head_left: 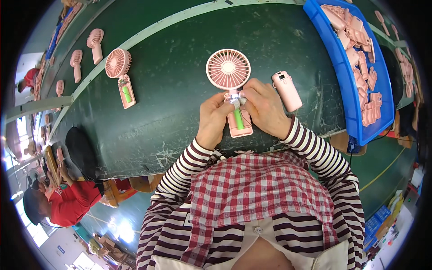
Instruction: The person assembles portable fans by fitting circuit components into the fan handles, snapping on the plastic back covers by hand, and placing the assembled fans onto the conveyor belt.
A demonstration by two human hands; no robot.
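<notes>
A pink handheld fan (pixel 228 67) lies face up on the green table in front of me, its handle open with a green battery cell (pixel 238 119) and thin wires inside. My left hand (pixel 211 118) grips the handle's upper left side, its thumb bent inward. From the right, my right hand (pixel 266 107) pinches at the fan's neck, where a small bright part shows between the fingertips. White covers sit on the thumb tips. What exactly the fingertips press is hidden. Beside my right hand lies a pink handle cover (pixel 288 92) with a small dark window.
A second open fan (pixel 118 63) with a green cell lies to the left. Several pink fans stand beyond the pale rail (pixel 148 33). A blue tray (pixel 348 90) of pink casing parts runs along the right. A person in red (pixel 72 202) sits at the lower left.
</notes>
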